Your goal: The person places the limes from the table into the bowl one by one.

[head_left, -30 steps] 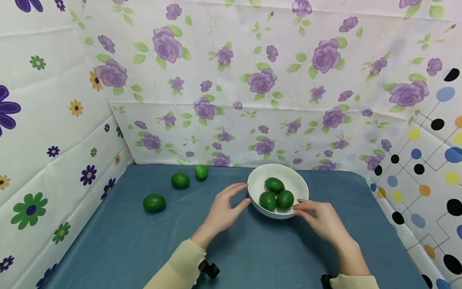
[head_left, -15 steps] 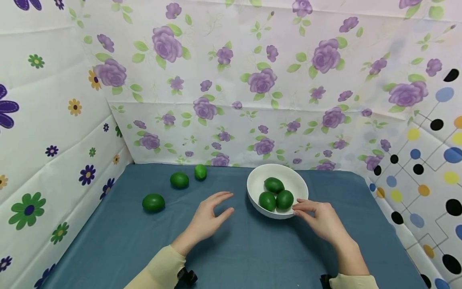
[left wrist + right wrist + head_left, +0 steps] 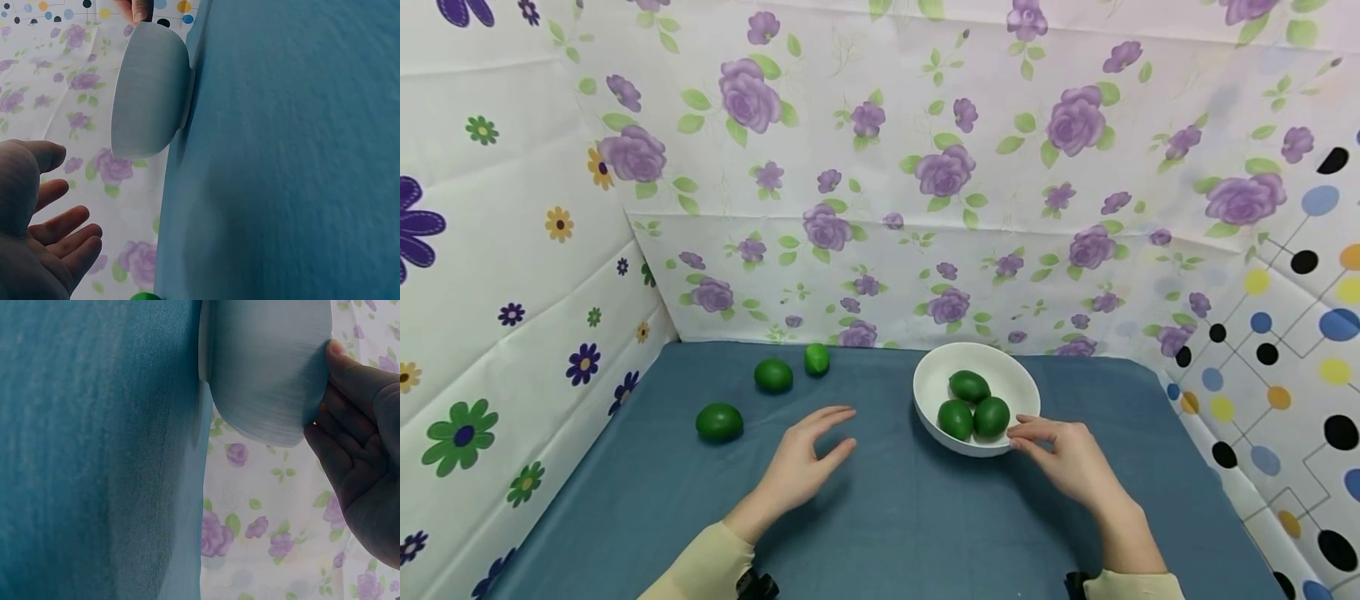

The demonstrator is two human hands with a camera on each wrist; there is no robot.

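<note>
A white bowl [image 3: 929, 367] stands on the blue cloth, right of centre in the head view, with three green limes [image 3: 967, 386] inside. My right hand [image 3: 1075, 462] pinches the bowl's near right rim with thumb and fingertips; the right wrist view shows the thumb [image 3: 356, 372] at the rim's edge. Left of the bowl, my left hand [image 3: 796, 461] hovers above the cloth, fingers spread and relaxed, holding nothing. Beyond it lie three more limes: one [image 3: 719, 422] at the left, another [image 3: 773, 376] farther back, and a smaller, brighter one [image 3: 817, 359] beside that.
The blue cloth [image 3: 880, 533] covers the table. A flowered white sheet [image 3: 865, 183] hangs behind it. Patterned sheets flank both sides, one with bold flowers [image 3: 535, 275] on the left, one with dots [image 3: 1292, 400] on the right.
My left hand has moved away from the bowl's left rim, leftward and slightly nearer to me. The right hand has stayed at the rim, and the bowl and limes have not moved.
</note>
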